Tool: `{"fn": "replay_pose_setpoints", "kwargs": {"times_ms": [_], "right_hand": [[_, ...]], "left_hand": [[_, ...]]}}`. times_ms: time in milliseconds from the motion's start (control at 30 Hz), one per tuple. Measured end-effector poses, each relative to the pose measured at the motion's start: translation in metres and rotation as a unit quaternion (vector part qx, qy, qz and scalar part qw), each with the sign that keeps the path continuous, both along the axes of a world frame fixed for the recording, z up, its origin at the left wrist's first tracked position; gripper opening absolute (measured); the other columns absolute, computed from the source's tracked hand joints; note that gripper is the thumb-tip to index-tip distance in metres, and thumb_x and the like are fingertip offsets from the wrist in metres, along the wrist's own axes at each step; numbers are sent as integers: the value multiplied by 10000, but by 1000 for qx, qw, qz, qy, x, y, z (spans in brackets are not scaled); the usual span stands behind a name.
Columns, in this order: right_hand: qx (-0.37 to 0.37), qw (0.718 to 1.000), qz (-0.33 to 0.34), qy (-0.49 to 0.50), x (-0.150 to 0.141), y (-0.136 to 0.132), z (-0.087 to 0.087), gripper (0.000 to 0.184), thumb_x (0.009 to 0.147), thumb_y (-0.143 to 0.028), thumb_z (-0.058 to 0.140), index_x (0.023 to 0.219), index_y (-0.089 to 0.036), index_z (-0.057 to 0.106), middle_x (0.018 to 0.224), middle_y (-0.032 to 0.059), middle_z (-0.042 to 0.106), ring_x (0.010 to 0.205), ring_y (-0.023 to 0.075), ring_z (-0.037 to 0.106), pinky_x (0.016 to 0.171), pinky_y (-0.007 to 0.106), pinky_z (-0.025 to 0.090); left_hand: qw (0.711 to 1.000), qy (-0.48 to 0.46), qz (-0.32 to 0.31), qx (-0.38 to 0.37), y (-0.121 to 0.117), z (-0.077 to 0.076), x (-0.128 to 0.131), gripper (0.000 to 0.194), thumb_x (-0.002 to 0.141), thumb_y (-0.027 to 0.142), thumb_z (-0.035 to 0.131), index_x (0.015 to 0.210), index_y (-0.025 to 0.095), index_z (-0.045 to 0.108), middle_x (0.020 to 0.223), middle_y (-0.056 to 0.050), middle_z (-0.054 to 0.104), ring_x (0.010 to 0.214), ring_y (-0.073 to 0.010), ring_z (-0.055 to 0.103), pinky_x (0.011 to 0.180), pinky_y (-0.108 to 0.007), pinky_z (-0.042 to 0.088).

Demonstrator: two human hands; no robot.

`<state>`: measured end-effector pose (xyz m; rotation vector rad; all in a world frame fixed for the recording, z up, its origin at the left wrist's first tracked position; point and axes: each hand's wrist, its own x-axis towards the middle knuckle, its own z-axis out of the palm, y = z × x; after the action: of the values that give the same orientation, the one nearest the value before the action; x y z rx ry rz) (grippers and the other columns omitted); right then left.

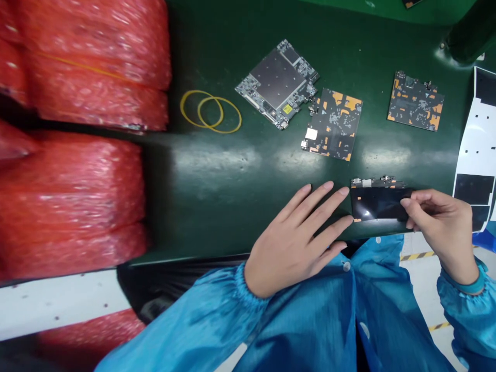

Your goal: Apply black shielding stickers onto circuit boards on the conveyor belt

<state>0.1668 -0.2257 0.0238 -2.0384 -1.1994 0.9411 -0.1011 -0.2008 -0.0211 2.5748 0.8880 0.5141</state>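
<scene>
The right hand (439,232) pinches the right edge of a dark circuit board (377,202), at three o'clock on the green mat (217,206). The left hand (296,245) lies open, holding nothing, just beside the board (its fingertips almost touch). Other circuit boards (335,124) lie near one o'clock.

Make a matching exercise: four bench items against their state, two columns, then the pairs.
1. rubber bands
2. shielded board
3. black-faced board
4. sheet

A. white with black patches
B. held by the right hand
C. yellow overlapping loops
D. grey metal shield on top

Pairs: 1-C, 2-D, 3-B, 4-A
</scene>
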Motion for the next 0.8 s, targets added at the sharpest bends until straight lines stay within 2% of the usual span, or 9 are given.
{"fn": "replay_pose_setpoints", "kwargs": {"times_ms": [133, 267, 633, 800], "right_hand": [[5, 1000, 1, -8, -2, 1, 1, 199, 843, -367, 818, 748, -198, 771, 509, -26, 661, 401, 131, 625, 442, 228, 514], [0, 1000, 5, -3, -4, 3, 2, 199, 850, -374, 802, 755, -202, 770, 507, -28, 658, 402, 138, 627, 437, 236, 525], [8, 1000, 18, -13, -5, 3, -2, 198, 864, -360, 772, 729, -216, 753, 529, -31, 671, 424, 128, 636, 454, 229, 510], [29, 997, 43, -52, -6, 2, 0, 167, 882, -318, 758, 745, -221, 752, 552, -34, 692, 453, 127, 646, 487, 237, 498]], "left_hand": [[999, 33, -28, 23, -1, -1, 1, 520, 1006, 380, 672, 1496, 224, 593, 1625, -76, 536, 1570, -370, 397, 1302, -576, 316], [996, 66, -47, 26, 0, -2, 2, 597, 1017, 423, 654, 1568, 232, 526, 1613, -42, 550, 1564, -384, 400, 1311, -601, 275], [997, 65, -42, 24, -1, -3, 2, 572, 1020, 393, 646, 1559, 232, 544, 1584, -66, 582, 1574, -380, 388, 1308, -606, 282], [997, 68, -37, 15, -2, -4, 3, 537, 1045, 387, 599, 1556, 230, 544, 1580, -64, 586, 1573, -369, 393, 1313, -605, 270]]}}
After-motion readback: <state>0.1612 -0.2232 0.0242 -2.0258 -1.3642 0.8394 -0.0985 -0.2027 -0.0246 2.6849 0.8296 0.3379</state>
